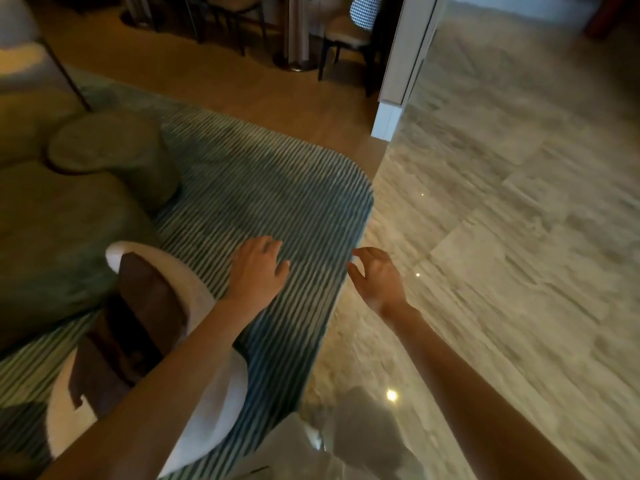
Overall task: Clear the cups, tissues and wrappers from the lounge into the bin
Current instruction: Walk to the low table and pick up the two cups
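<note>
Two bare hands reach forward, and neither holds anything. The left hand point(258, 268) hangs palm down over the teal rug with thin pale stripes point(263, 188), its fingers loosely spread and slightly bent. The right hand point(375, 277) hangs above the rug's rounded edge where it meets the glossy beige marble-look floor point(502, 237), its fingers loosely curled with the thumb apart from them. No cup, tissue or wrapper can be made out anywhere in the view, and no bin can be seen either, so where the task's things lie cannot be told.

One rounded armchair with a white fuzzy rim and a dark brown seat point(145, 306) stands under the left forearm, which hides part of it. Two olive-green upholstered pieces sit at the left: one small round pouffe point(114, 150) and one larger rounded seat point(59, 237), cut off by the frame's left edge. One thin dark pole point(65, 67) slants across the upper left; its top is out of frame. Two dark-legged chairs stand at the top: one with a chequered back and tan seat point(349, 32), and one darker chair point(235, 8), mostly cut off. One white wall corner with a skirting board point(398, 81) comes down at the top centre. Three small bright light spots glint on the floor. A greyish blurred shape point(367, 438) at the bottom edge is too smeared to identify.
</note>
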